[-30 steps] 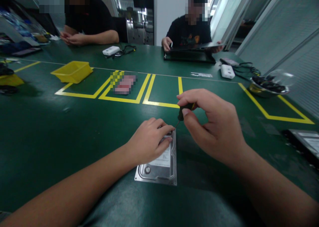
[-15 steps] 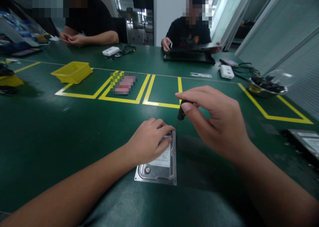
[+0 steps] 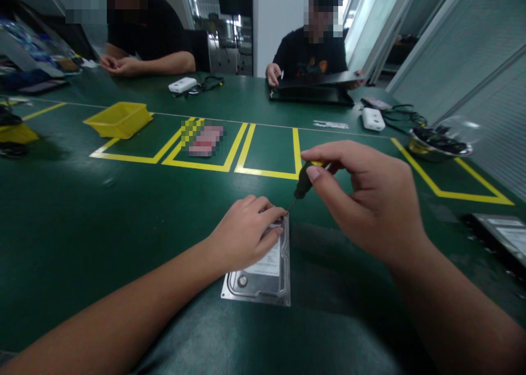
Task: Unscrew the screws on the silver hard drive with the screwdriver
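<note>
— What's your work surface?

— You're at a dark green table point(image 3: 82, 221) marked with yellow tape lines point(image 3: 267, 172) that box off rectangular bays.

— What lies on it near you?

— A silver hard drive point(image 3: 263, 276) lies flat right in front of you. Another drive point(image 3: 499, 235) sits at your far right edge.

— And farther out?

— A yellow plastic bin point(image 3: 119, 118) stands at the corner of the left bay. At the right, a metal bowl point(image 3: 439, 145) holds dark parts. Across the table you have two white boxes point(image 3: 183, 84) point(image 3: 373, 118), each with a black cable beside it, and a black laptop point(image 3: 312, 92) lying opened up.
</note>
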Demonstrator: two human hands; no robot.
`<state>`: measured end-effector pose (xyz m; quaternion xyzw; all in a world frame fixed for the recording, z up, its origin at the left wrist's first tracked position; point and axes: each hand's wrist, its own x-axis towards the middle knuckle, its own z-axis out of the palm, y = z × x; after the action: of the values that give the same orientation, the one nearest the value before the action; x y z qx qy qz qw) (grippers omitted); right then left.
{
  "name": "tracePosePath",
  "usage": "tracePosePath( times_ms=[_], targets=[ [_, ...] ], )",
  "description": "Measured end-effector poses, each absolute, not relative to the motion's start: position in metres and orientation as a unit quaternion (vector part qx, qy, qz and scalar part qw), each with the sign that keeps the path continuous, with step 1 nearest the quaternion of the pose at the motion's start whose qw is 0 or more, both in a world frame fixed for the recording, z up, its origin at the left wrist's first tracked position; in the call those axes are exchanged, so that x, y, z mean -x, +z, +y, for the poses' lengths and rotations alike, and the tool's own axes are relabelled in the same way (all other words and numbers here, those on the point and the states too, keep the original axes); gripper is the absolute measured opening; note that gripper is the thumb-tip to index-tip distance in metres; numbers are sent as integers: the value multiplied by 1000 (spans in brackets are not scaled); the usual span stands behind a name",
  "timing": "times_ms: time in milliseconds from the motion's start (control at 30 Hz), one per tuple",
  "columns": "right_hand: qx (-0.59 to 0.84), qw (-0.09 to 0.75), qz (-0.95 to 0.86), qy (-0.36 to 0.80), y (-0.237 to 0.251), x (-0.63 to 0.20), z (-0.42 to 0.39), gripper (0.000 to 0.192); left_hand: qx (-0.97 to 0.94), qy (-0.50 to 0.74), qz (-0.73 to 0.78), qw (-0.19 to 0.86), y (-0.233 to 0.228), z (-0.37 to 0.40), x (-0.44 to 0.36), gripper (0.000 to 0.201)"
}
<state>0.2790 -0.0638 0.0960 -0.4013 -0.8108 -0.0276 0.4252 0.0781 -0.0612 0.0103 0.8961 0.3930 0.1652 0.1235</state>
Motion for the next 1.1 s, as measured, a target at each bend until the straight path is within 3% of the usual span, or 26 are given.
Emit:
tracePosePath(
  times_ms=[367,600,800,1100],
  targets=[
    [396,425,-813,-41,101,-279,-65,15,-897,166,390,121,11,-61,-78,32],
    [384,428,-818,-25,102,-281,-65,24,-897,162,394,118,12,-61,-78,32],
    [400,418,-815,-34,103,-281,-64,13,-897,162,395,115,11,-61,-78,32],
    [387,425,-818,-18,104,-284,-65,25,-896,159,396,122,12,-61,-78,32]
  ],
)
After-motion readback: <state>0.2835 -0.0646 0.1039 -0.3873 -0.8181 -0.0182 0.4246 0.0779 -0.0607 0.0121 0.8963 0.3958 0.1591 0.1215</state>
